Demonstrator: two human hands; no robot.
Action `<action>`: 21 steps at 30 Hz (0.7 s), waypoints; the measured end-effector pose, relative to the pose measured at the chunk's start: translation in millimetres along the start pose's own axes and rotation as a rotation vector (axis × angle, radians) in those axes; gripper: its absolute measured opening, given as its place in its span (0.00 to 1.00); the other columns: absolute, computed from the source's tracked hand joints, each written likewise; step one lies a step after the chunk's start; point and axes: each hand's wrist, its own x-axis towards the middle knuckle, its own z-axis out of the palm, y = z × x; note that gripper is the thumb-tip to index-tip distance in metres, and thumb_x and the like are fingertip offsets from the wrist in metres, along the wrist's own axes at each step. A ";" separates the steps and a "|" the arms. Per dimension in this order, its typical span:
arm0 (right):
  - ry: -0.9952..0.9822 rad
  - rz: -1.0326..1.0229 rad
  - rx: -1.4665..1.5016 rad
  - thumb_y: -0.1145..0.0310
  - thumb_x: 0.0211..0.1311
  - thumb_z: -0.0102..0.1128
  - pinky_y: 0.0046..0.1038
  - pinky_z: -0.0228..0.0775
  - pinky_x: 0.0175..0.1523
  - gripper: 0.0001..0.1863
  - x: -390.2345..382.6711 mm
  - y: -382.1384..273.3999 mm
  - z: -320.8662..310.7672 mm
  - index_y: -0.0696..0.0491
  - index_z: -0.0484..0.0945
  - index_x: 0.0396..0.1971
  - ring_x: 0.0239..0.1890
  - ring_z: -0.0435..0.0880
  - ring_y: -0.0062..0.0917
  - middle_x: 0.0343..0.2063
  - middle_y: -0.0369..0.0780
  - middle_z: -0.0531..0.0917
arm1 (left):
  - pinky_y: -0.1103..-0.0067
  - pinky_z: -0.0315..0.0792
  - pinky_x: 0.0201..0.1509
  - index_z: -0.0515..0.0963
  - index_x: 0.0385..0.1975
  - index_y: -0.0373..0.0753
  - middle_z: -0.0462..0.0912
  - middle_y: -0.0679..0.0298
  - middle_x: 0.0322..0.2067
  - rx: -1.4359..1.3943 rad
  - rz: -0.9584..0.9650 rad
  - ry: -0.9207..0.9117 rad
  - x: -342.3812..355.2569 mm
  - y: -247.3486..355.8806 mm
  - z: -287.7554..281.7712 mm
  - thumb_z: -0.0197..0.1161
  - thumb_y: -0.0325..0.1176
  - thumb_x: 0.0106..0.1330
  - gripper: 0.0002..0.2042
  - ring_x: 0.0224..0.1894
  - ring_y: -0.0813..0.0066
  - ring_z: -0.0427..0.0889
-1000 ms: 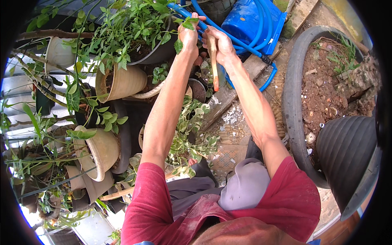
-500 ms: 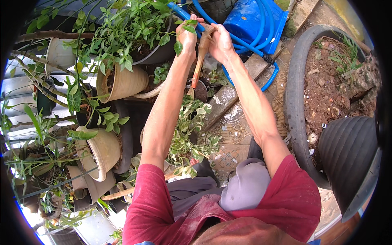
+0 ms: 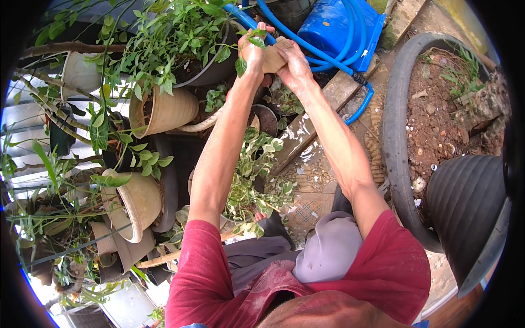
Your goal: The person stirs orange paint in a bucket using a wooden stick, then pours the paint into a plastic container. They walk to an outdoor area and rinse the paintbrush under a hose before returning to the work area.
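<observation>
Far ahead of me, my right hand [image 3: 294,66] grips a wide, flat tan paintbrush [image 3: 273,58], with its thumb laid across the broad face. The brush's handle is foreshortened, and only a reddish bit shows below. Against the brush's left edge is my left hand [image 3: 251,53], closed about it, some fingertips reaching past the top. A green leaf [image 3: 257,39] covers part of those fingers. Behind both hands runs a blue hose [image 3: 242,17]. Whether my left fingers also touch the hose is hidden.
A blue bucket [image 3: 324,31] lies beyond my right hand, with hose loops over it. Potted plants crowd the left, including a tipped beige pot [image 3: 174,111]. A large soil-filled planter [image 3: 395,117] and a black ribbed pot [image 3: 465,202] stand right. A wooden plank [image 3: 340,90] crosses wet ground.
The paintbrush has turned: its long handle pointed toward me before, and now its broad face shows. My right hand has shifted slightly down and its grip has changed. My left hand has barely moved.
</observation>
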 end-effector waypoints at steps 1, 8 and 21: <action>-0.003 -0.031 -0.018 0.74 0.66 0.60 0.33 0.78 0.50 0.11 -0.4 4.3 1.7 0.54 0.73 0.47 0.46 0.82 0.27 0.43 0.40 0.80 | 0.80 0.68 0.36 0.87 0.34 0.43 0.75 0.72 0.26 -0.037 -0.035 -0.020 0.8 -2.6 -0.3 0.59 0.48 0.71 0.16 0.29 0.82 0.69; 0.170 0.057 -0.074 0.68 0.73 0.51 0.35 0.78 0.52 0.14 -0.4 -4.3 11.7 0.56 0.73 0.54 0.48 0.82 0.30 0.46 0.42 0.81 | 0.82 0.67 0.30 0.83 0.37 0.40 0.74 0.71 0.24 -0.133 -0.078 -0.043 -5.3 -8.6 6.0 0.57 0.47 0.73 0.16 0.26 0.83 0.69; -0.109 0.116 -0.188 0.68 0.70 0.41 0.35 0.78 0.49 0.17 9.4 -19.4 -1.4 0.60 0.73 0.50 0.43 0.83 0.32 0.44 0.44 0.80 | 0.80 0.66 0.32 0.80 0.38 0.37 0.74 0.69 0.28 -0.328 -0.044 -0.036 -14.1 -25.1 13.0 0.55 0.44 0.75 0.16 0.29 0.80 0.71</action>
